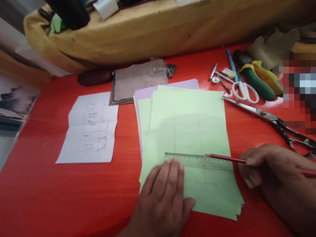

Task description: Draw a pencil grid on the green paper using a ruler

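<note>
My left hand [164, 194] lies flat with stretched fingers on a clear ruler [189, 157], its fingertips pressing the ruler's left part. Under the ruler is a light green sheet [158, 131], the top of a stack of green and purple paper. Thin pencil lines form a tall rectangle with cross lines on it. A dark red pencil [227, 158] is pinched in my right hand [269, 174], held low at the right. Its tip meets the ruler's upper edge near the sheet's middle. Part of the ruler is hidden under my left fingers.
To the left lies a creased white sheet [98, 151] with a hand-drawn sketch. Behind are brown leather-like pieces [138, 80] and a dark red case [95, 77]. Large metal shears [266, 115], white-handled scissors [243, 92] and green-yellow pliers [256, 77] lie at the right on the red table [69, 197].
</note>
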The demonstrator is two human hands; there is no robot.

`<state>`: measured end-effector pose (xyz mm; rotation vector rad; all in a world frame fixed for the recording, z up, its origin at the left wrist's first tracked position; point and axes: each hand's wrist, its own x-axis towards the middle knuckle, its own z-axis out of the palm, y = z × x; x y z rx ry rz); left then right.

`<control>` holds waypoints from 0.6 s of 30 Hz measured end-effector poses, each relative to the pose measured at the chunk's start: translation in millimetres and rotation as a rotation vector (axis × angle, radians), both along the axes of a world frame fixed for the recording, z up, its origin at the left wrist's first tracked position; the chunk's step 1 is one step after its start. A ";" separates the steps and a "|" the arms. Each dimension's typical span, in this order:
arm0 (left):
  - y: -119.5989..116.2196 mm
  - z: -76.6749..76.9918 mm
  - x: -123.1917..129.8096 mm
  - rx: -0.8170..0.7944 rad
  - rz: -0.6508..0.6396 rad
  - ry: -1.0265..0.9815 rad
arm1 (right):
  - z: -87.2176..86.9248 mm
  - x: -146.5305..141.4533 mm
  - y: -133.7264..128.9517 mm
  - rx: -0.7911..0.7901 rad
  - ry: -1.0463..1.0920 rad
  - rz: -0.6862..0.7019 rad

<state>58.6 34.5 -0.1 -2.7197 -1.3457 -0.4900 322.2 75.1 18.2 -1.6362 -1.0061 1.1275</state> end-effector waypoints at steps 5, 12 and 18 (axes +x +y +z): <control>-0.3 0.0 -0.2 -0.005 0.000 0.003 | 0.9 2.0 0.2 0.004 0.002 0.056; 0.8 0.9 1.2 0.004 -0.002 0.005 | 2.1 -0.4 4.1 -0.010 0.000 0.051; 0.7 0.5 0.4 0.009 -0.007 0.010 | 0.2 2.8 1.6 0.000 0.002 0.071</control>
